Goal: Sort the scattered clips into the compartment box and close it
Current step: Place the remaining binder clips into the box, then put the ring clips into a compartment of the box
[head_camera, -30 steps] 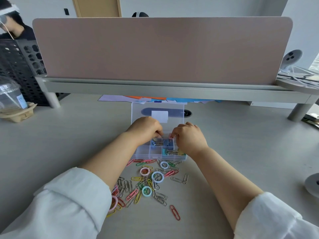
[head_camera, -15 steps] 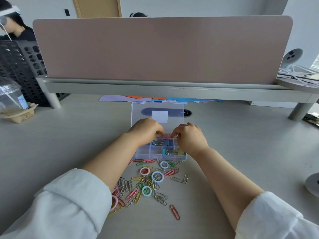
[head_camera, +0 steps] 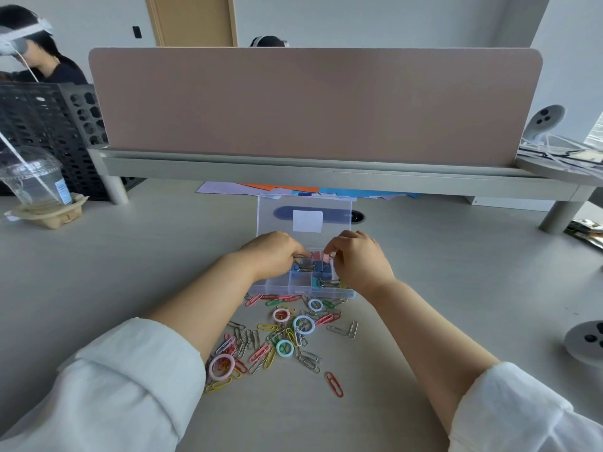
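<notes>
While curled, both hands, left hand (head_camera: pixel 272 256) and right hand (head_camera: pixel 359 261), reach into the box (head_camera: pixel 301 287).

- No text can be read anywhere.
- The white sticker (head_camera: pixel 307 221) on the box lid (head_camera: pixel 270 207) looks blank.
- The blue label (head_camera: pixel 66 192) on the plastic cup (head_camera: pixel 31 177) is too blurred to read.
</notes>
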`<state>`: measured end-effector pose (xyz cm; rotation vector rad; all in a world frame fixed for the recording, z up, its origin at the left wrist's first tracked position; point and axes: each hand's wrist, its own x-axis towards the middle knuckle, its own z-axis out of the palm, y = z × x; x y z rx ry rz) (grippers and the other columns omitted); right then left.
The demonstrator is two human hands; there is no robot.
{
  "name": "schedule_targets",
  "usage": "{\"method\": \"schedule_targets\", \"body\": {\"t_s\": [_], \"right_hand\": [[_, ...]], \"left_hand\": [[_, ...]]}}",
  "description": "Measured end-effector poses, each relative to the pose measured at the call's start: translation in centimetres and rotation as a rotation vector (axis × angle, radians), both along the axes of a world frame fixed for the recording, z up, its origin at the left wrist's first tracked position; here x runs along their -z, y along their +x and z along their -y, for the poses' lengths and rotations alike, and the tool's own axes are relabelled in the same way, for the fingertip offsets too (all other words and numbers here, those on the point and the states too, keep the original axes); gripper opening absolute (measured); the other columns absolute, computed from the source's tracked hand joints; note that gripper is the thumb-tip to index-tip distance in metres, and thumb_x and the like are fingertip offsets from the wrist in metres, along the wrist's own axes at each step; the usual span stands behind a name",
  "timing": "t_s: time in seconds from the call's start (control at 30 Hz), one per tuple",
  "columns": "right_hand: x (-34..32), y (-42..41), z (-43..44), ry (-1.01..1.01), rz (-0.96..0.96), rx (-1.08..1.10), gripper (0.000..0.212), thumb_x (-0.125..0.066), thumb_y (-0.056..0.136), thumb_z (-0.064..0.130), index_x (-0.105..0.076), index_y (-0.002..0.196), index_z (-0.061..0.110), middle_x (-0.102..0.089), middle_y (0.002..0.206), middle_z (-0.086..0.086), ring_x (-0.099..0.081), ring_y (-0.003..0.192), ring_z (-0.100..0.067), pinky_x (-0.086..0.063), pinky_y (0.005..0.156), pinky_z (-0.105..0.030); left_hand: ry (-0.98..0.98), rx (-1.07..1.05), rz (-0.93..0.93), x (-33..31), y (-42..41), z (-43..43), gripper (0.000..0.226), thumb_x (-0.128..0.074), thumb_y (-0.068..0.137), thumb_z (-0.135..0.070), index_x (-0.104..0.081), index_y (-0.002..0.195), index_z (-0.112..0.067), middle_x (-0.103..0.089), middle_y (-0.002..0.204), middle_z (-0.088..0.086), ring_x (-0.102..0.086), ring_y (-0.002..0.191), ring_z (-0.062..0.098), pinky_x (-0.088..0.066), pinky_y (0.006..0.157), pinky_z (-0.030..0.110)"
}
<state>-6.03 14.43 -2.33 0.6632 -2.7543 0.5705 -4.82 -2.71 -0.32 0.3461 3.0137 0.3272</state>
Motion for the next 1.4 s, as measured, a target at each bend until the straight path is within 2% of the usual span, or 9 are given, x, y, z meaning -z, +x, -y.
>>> {"method": "schedule_targets", "body": {"t_s": [0.13,0.27,0.33,0.43,0.5,0.87,1.17,1.3,1.4], "right_hand": [[-0.2,2.2,0.2,-0.107,-0.025,-0.102,0.026,-0.051,0.083,0.002,-0.072,0.096,0.011,-0.070,0.098,-0.011,-0.060,0.091,-0.030,-0.053,0.076,-0.038],[-0.3,4.3,0.3,-0.110,0.003,-0.143,0.026,-0.052,0.080,0.000,-0.073,0.092,0.010,-0.071,0.095,-0.011,-0.063,0.084,-0.030,-0.054,0.075,-0.037],[-0.2,5.1,0.4,-0.078,0.053,-0.141,0.026,-0.052,0.079,0.001,-0.073,0.091,0.012,-0.072,0.093,-0.011,-0.063,0.081,-0.030,-0.054,0.075,-0.037],[0.1,5.8,0.7,-0.013,0.119,-0.121,0.025,-0.053,0.080,0.005,-0.071,0.092,0.016,-0.073,0.092,-0.008,-0.064,0.084,-0.029,-0.055,0.075,-0.037],[0.3,6.2,1.0,0.031,0.137,-0.086,0.025,-0.053,0.080,0.007,-0.070,0.095,0.018,-0.072,0.094,-0.008,-0.064,0.088,-0.029,-0.055,0.077,-0.037],[1.2,6.4,1.5,0.066,0.177,-0.081,0.031,-0.053,0.082,0.002,-0.071,0.101,0.018,-0.072,0.104,-0.010,-0.064,0.098,-0.030,-0.056,0.083,-0.040],[1.9,6.9,1.5,0.112,0.066,-0.039,0.030,-0.052,0.084,0.017,-0.064,0.110,0.026,-0.073,0.100,-0.005,-0.065,0.094,-0.029,-0.055,0.078,-0.035],[1.7,7.3,1.7,-0.180,0.063,-0.035,0.030,-0.056,0.079,0.006,-0.068,0.104,0.017,-0.074,0.086,-0.006,-0.064,0.079,-0.024,-0.051,0.075,-0.025],[0.9,7.7,2.0,-0.643,0.354,-0.117,0.023,-0.060,0.081,-0.001,-0.070,0.097,0.011,-0.063,0.068,-0.006,-0.053,0.060,-0.015,-0.044,0.058,-0.009]], "left_hand": [[0.002,0.017,0.017,0.1,1.7,0.1,0.060,-0.028,0.088,0.005,-0.044,0.134,-0.030,-0.042,0.146,0.010,-0.042,0.130,0.030,-0.041,0.105,0.041],[0.007,0.009,-0.002,0.5,3.5,0.2,0.068,-0.028,0.087,0.010,-0.028,0.142,-0.030,-0.021,0.156,0.004,-0.022,0.143,0.024,-0.023,0.116,0.037],[0.053,0.011,-0.064,0.3,4.6,0.4,0.058,-0.032,0.089,0.006,-0.034,0.140,-0.023,-0.030,0.152,0.000,-0.033,0.137,0.020,-0.028,0.112,0.033],[0.078,-0.001,-0.152,0.2,6.4,1.5,0.026,-0.048,0.089,-0.010,-0.059,0.111,-0.018,-0.052,0.123,0.001,-0.056,0.104,0.020,-0.046,0.089,0.034],[0.068,0.016,-0.139,0.3,7.5,2.2,0.015,-0.057,0.086,-0.015,-0.066,0.097,-0.019,-0.056,0.108,0.001,-0.059,0.099,0.019,-0.049,0.085,0.034],[0.071,0.039,-0.232,3.4,9.5,2.7,0.018,-0.062,0.085,-0.024,-0.071,0.099,-0.017,-0.069,0.106,-0.002,-0.061,0.100,0.019,-0.048,0.085,0.032],[0.434,-0.155,-0.286,4.0,10.2,2.5,0.009,-0.061,0.084,-0.020,-0.068,0.086,-0.015,-0.067,0.077,-0.001,-0.062,0.075,0.017,-0.052,0.073,0.030],[0.626,-0.200,-0.248,3.8,10.4,2.3,0.001,-0.070,0.078,-0.017,-0.071,0.079,-0.017,-0.062,0.063,-0.014,-0.058,0.057,-0.001,-0.045,0.060,0.007],[0.834,-0.210,-0.209,3.5,10.3,2.3,0.014,-0.075,0.073,-0.015,-0.070,0.070,-0.028,-0.069,0.061,-0.015,-0.067,0.059,-0.001,-0.051,0.066,0.010]]}}
